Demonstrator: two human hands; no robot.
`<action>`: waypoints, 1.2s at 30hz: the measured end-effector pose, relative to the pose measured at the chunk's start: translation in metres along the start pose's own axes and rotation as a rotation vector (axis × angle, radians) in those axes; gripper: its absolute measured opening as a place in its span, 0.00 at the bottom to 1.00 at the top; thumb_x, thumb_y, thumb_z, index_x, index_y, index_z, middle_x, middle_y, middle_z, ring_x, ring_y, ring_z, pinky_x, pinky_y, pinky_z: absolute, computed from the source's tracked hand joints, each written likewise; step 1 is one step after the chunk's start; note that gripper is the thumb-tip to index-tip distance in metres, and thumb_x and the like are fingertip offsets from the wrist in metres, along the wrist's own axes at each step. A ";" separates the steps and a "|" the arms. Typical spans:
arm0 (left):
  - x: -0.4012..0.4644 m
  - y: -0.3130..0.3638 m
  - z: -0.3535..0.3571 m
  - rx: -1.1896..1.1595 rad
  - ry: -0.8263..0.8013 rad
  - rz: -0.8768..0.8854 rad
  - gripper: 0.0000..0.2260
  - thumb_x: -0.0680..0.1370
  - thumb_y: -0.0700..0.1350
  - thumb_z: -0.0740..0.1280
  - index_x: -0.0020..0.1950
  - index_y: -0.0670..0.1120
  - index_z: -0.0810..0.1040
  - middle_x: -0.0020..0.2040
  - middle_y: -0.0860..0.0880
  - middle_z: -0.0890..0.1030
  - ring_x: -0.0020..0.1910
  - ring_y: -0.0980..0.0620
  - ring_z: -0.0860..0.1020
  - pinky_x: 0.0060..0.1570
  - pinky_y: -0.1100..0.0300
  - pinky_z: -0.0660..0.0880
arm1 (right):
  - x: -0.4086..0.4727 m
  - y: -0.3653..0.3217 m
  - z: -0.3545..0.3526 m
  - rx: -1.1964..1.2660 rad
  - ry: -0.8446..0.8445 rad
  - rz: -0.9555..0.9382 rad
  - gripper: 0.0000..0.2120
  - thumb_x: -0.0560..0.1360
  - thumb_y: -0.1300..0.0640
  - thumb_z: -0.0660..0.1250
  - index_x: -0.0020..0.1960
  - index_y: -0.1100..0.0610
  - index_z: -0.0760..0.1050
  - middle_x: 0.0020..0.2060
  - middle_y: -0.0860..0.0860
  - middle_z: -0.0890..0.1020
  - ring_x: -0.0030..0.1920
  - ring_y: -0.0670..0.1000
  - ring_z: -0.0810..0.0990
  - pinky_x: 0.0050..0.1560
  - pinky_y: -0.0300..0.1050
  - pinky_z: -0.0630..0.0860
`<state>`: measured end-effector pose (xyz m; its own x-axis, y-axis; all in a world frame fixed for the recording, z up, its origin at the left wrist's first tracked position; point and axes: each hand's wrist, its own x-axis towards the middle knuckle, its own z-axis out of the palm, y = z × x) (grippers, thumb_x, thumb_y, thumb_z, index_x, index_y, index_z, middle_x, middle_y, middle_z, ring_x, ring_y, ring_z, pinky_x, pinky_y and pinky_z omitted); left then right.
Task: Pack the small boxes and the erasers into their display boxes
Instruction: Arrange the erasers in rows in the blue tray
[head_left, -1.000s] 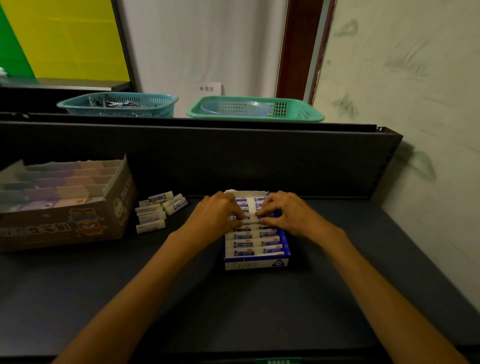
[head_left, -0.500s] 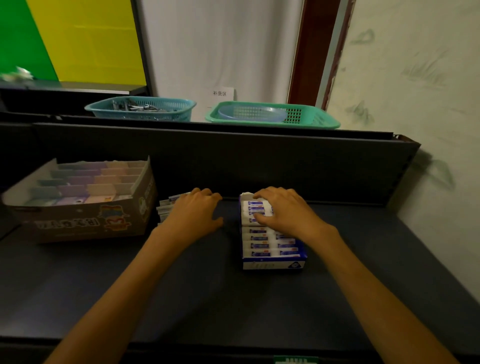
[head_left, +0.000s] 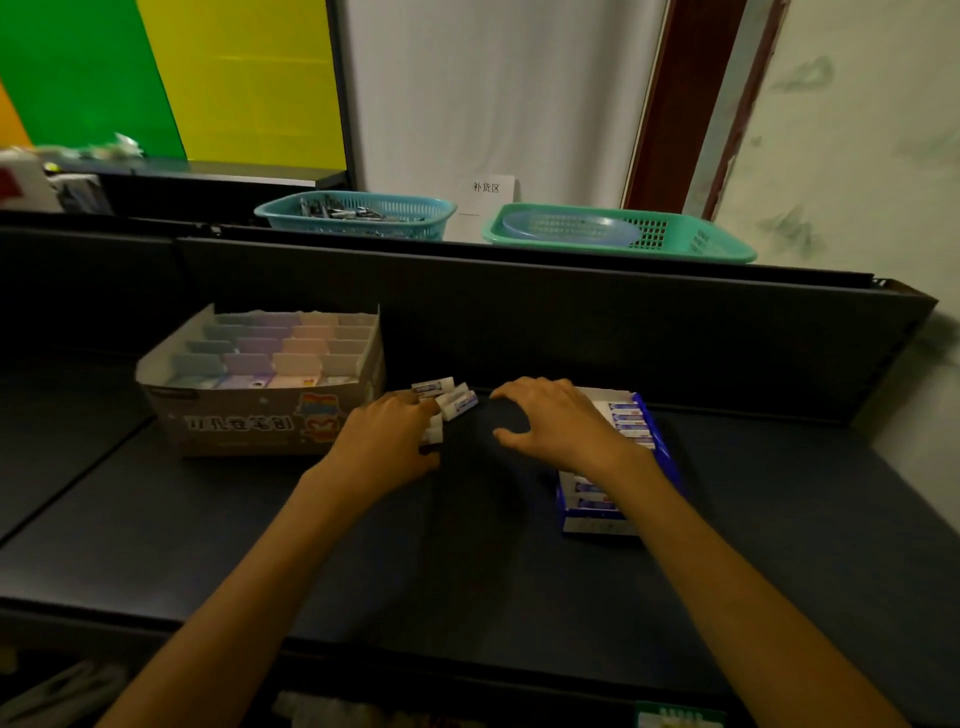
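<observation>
Head view, centre frame: left hand (head_left: 387, 441) is down on the loose erasers (head_left: 448, 402), fingers curled over the pile, though whether it grips one is hidden under the knuckles. Right hand (head_left: 558, 423) hovers spread and empty, just left of the blue display box (head_left: 662, 457), which the forearm partly covers. Erasers look light, firm, sleeved; pinch them by the long sides. Cardboard display box (head_left: 260, 421) at left holds pastel small boxes (head_left: 270, 348), blurred.

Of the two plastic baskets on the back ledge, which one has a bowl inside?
The green basket on the right; a pale bowl lies in it. The blue basket holds small dark things.
</observation>
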<state>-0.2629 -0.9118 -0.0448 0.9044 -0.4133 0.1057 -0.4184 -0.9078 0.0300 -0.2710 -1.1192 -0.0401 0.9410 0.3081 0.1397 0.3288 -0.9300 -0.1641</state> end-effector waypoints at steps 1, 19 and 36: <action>-0.002 -0.002 0.002 0.001 -0.007 0.001 0.26 0.75 0.54 0.66 0.71 0.51 0.64 0.69 0.48 0.69 0.66 0.49 0.68 0.61 0.54 0.69 | 0.002 -0.003 0.002 0.002 -0.004 -0.006 0.26 0.77 0.46 0.64 0.72 0.49 0.63 0.68 0.50 0.69 0.67 0.52 0.67 0.66 0.46 0.62; -0.004 -0.018 0.019 -0.212 -0.077 -0.010 0.15 0.77 0.46 0.65 0.64 0.49 0.72 0.64 0.47 0.73 0.61 0.50 0.73 0.60 0.57 0.72 | 0.014 -0.006 0.024 0.024 -0.060 0.050 0.27 0.76 0.46 0.65 0.72 0.47 0.62 0.69 0.51 0.69 0.69 0.54 0.66 0.67 0.53 0.67; -0.003 -0.039 0.021 -0.407 -0.003 0.022 0.19 0.72 0.47 0.72 0.61 0.49 0.75 0.60 0.49 0.76 0.57 0.53 0.76 0.52 0.66 0.71 | 0.059 -0.002 0.037 -0.067 -0.125 -0.053 0.23 0.77 0.55 0.64 0.71 0.48 0.66 0.67 0.50 0.66 0.64 0.53 0.68 0.63 0.49 0.69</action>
<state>-0.2479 -0.8764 -0.0670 0.8950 -0.4329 0.1080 -0.4359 -0.7966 0.4188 -0.2131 -1.0917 -0.0680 0.9265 0.3755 0.0231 0.3760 -0.9219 -0.0938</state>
